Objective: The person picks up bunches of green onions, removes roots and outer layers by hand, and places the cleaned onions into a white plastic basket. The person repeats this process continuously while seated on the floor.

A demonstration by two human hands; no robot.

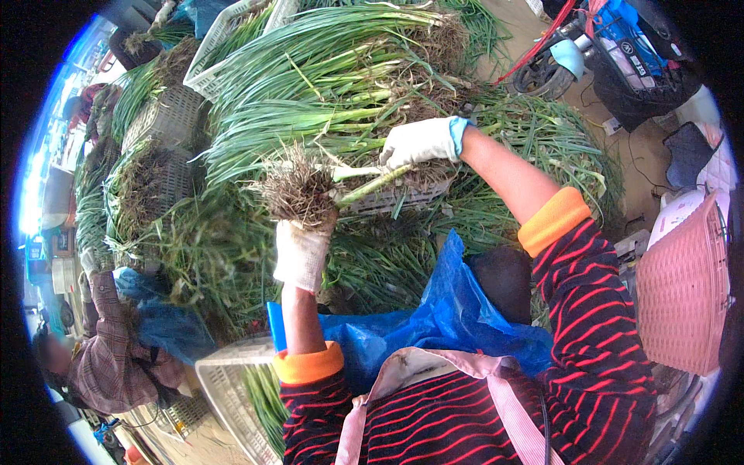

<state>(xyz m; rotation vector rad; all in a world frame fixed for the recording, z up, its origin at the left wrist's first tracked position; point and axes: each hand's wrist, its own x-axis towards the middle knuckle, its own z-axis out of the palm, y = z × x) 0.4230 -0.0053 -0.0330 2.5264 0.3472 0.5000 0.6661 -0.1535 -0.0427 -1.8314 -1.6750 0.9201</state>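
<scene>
My left hand [302, 253], in a white knit glove, is closed around a bunch of green onions. Its brown, soil-covered root clump [299, 189] stands up above my fingers, and the leaves below are mostly hidden. Two stalks [375, 185], one pale and one greener, stretch between that clump and my right hand [419, 144]. The right glove has curled fingers on the stalks, with the fingertips partly hidden. Just beyond both hands lies a large heap of green onions [302, 116], leaves to the left and roots [436, 43] to the right.
Loose leaves [372, 267] cover the ground before me, beside a blue plastic sheet [418, 325] over my lap. A white crate [224, 378] with green onions stands at lower left. Another person [110, 349] works at left near stacked crates [168, 116]. A pink basket [680, 290] is at right.
</scene>
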